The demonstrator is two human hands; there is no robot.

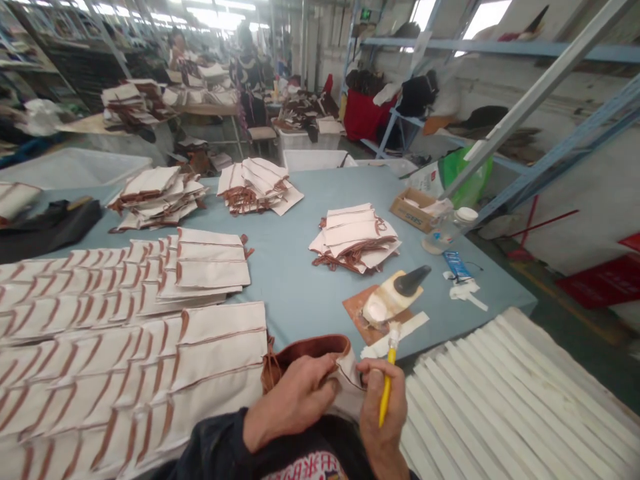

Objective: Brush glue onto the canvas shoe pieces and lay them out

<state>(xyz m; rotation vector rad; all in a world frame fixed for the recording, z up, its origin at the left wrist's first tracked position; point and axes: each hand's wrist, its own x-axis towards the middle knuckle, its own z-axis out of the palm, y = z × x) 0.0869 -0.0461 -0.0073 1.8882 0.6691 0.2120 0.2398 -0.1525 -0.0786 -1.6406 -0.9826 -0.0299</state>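
My left hand pinches the edge of a curved off-white piece with a brown inner side, held near my body. On its right, my right hand has a yellow-handled brush between the fingers, bristles pointing up and away. The fingertips of that hand also touch the edge of the off-white piece. Just beyond the bristles, a cut-open cream container with a black tip lies on a brown sheet. A pale strip lies beside it. My palms are hidden.
Overlapping rows of off-white pieces with brown edges cover the left of the blue-grey table. Several stacks, one near the middle, stand farther back. A cardboard box and clear jar are at right; white strips lie nearer.
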